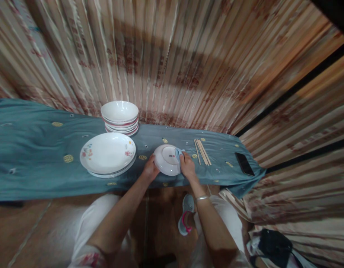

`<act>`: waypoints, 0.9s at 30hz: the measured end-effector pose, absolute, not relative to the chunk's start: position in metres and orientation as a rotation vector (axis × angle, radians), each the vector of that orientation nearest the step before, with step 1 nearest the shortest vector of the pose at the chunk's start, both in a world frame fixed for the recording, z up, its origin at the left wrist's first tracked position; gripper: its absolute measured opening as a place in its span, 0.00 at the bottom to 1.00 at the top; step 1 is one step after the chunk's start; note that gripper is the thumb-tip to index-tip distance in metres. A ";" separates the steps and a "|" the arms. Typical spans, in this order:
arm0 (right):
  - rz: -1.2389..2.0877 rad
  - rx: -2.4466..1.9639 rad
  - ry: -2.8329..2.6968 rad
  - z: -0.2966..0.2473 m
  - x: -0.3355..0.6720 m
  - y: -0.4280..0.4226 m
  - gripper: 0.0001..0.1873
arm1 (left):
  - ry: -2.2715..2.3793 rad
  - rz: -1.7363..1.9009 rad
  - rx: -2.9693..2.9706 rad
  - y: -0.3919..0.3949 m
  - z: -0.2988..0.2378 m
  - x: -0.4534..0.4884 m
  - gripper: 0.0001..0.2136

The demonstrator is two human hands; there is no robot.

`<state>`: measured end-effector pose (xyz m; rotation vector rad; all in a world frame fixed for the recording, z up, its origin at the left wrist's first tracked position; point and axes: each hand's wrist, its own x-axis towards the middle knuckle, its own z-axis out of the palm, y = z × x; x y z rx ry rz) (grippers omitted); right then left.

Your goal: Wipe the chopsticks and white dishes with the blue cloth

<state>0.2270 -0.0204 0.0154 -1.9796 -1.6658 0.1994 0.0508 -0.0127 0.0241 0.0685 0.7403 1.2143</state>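
Head view, and we have the small plate (168, 160) right between our hands: our left hand (150, 169) grips its left rim, our right hand (187, 166) pinches a blue cloth (178, 153) against its right side. Left of the small plate sits the plate stack (107, 154); right of it lie the chopsticks (202, 152), running front to back. The desk (35, 149) edge passes just beneath it.

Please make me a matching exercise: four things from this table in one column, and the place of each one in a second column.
1 stack of bowls
2 chopsticks
3 phone
4 small dish

A at the right end of the tablecloth
B in the left hand, under the rag that the right hand holds
C at the back, by the curtain
D just right of the right hand

Pairs: 1-C, 2-D, 3-A, 4-B
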 end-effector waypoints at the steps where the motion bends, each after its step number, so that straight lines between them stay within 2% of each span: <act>1: 0.174 -1.975 -1.662 0.014 0.225 -0.023 0.23 | 0.748 1.215 0.061 -0.012 0.023 0.051 0.12; 10: -0.004 -2.001 -1.608 0.002 0.204 -0.051 0.24 | 0.715 1.221 0.106 -0.009 0.016 0.051 0.12; 27: -0.029 -1.942 -1.630 -0.002 0.172 -0.100 0.30 | 0.675 1.263 0.129 -0.008 0.011 0.053 0.10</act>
